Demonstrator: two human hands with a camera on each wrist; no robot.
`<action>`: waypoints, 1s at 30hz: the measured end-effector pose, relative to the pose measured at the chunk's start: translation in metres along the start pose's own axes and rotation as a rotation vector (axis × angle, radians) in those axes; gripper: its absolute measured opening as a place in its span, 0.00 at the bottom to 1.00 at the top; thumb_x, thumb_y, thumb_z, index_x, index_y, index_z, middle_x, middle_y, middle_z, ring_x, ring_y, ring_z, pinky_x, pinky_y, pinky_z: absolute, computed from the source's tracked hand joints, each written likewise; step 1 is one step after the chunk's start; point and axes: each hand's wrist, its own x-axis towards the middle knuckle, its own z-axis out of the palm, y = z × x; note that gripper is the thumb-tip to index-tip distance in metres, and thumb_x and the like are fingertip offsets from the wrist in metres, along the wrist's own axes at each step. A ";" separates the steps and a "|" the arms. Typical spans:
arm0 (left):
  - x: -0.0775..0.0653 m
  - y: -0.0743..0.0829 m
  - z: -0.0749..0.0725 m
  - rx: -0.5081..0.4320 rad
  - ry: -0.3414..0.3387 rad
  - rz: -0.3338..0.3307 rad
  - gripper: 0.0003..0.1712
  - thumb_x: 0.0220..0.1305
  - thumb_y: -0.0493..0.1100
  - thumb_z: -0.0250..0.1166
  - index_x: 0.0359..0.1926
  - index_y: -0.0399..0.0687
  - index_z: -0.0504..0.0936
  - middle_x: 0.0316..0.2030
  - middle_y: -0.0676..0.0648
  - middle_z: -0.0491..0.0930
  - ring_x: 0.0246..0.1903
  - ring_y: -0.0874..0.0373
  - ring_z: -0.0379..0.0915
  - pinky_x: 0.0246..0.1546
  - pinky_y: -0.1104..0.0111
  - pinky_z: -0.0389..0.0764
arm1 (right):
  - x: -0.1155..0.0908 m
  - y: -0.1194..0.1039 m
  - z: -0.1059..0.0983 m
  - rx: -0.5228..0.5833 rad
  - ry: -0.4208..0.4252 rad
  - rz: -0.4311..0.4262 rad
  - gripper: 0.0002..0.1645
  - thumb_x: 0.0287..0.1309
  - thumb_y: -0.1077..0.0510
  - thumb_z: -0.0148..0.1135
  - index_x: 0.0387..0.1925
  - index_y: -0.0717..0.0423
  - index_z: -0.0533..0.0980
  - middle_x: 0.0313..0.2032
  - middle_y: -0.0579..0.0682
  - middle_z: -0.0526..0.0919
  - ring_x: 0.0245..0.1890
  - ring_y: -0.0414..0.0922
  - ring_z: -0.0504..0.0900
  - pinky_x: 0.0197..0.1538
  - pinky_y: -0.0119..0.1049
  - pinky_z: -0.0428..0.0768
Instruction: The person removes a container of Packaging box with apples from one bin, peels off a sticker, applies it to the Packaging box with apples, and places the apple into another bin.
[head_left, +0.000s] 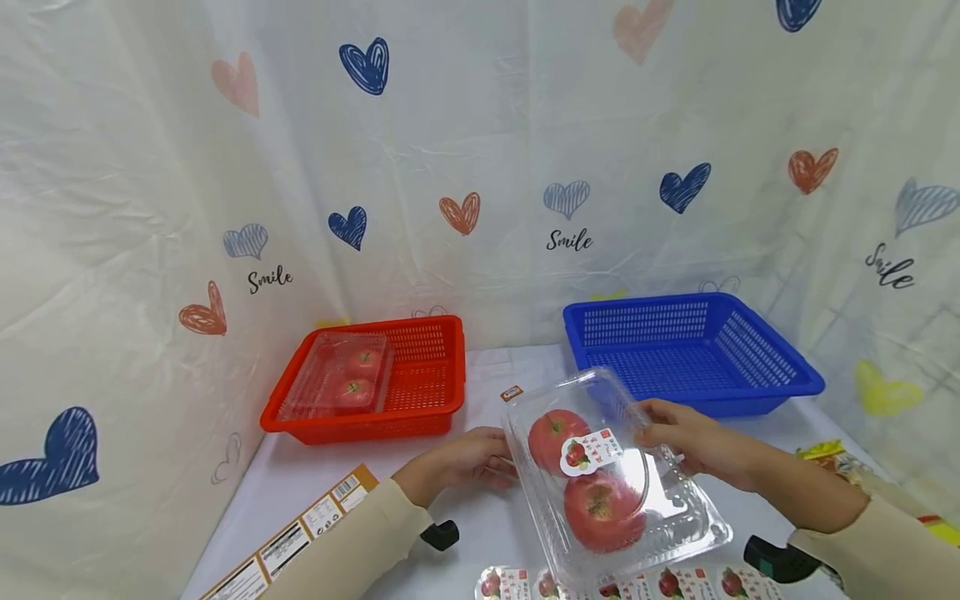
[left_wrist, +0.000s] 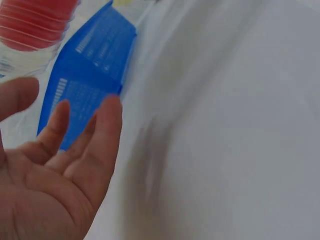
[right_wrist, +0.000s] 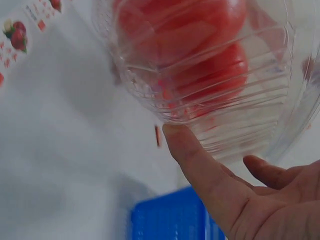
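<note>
My right hand (head_left: 693, 442) grips the right edge of a clear plastic clamshell box (head_left: 678, 500), which is held tilted above the white table. Two red apples (head_left: 603, 512) sit inside, and a white sticker with an apple picture (head_left: 592, 452) is on the lid. From the right wrist view, a finger (right_wrist: 185, 145) lies against the box's ribbed side. My left hand (head_left: 472, 458) is close to the box's left edge, fingers loosely bent. In the left wrist view its palm (left_wrist: 50, 190) faces the camera, holding nothing, with the box's corner (left_wrist: 30, 62) just beyond the fingers.
A red basket (head_left: 420, 429) at the back left holds another clear box (head_left: 315, 379) with apples. At the back right stands a blue basket (head_left: 697, 404). A row of apple stickers (head_left: 671, 583) lies at the front, a long carton (head_left: 285, 546) at left, a colourful packet (head_left: 832, 458) at right.
</note>
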 end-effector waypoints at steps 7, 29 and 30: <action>0.036 0.029 0.014 -0.057 0.132 0.058 0.19 0.71 0.44 0.57 0.57 0.37 0.74 0.46 0.41 0.82 0.44 0.46 0.81 0.47 0.52 0.80 | -0.012 -0.006 -0.032 -0.057 0.029 -0.027 0.39 0.70 0.52 0.49 0.70 0.71 0.47 0.54 0.62 0.73 0.48 0.56 0.77 0.44 0.53 0.82; 0.136 0.066 0.073 -0.198 0.274 0.076 0.25 0.64 0.52 0.66 0.52 0.38 0.75 0.44 0.37 0.81 0.39 0.43 0.82 0.42 0.52 0.82 | -0.019 -0.023 -0.146 -0.105 0.227 0.009 0.22 0.75 0.51 0.43 0.56 0.66 0.64 0.51 0.53 0.72 0.46 0.52 0.82 0.47 0.53 0.81; 0.137 0.067 0.075 -0.206 0.289 0.084 0.24 0.64 0.51 0.67 0.51 0.38 0.75 0.45 0.37 0.81 0.39 0.43 0.82 0.42 0.52 0.82 | -0.020 -0.024 -0.152 -0.111 0.238 0.015 0.23 0.75 0.50 0.43 0.56 0.66 0.65 0.52 0.54 0.71 0.46 0.52 0.82 0.47 0.53 0.81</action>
